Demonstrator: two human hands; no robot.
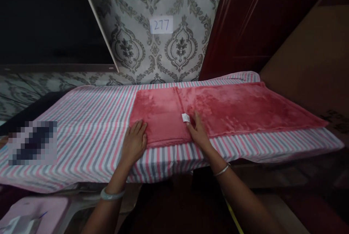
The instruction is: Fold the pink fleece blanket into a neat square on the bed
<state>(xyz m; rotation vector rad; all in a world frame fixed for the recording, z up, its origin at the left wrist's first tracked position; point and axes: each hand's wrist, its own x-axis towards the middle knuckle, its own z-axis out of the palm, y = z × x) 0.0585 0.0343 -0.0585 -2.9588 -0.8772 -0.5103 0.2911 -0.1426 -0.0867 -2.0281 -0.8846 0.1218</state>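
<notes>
A pinkish-red plush blanket (237,106) lies lengthwise on a striped cloth. Its left end is folded over into a thicker, squarish section (160,117). My left hand (134,141) rests flat with fingers stretched out on the lower left edge of that section. My right hand (199,130) lies on the blanket just right of the fold's edge, fingers extended and thumb apart. Beside that thumb a small white label (185,118) sticks up from the blanket. Neither hand grasps anything that I can see.
The striped cloth (92,128) covers the table and hangs over its front edge. A dark screen (54,19) stands at the back left, and a paper marked 277 (161,25) is on the patterned wall. A pink stool (38,212) is at lower left.
</notes>
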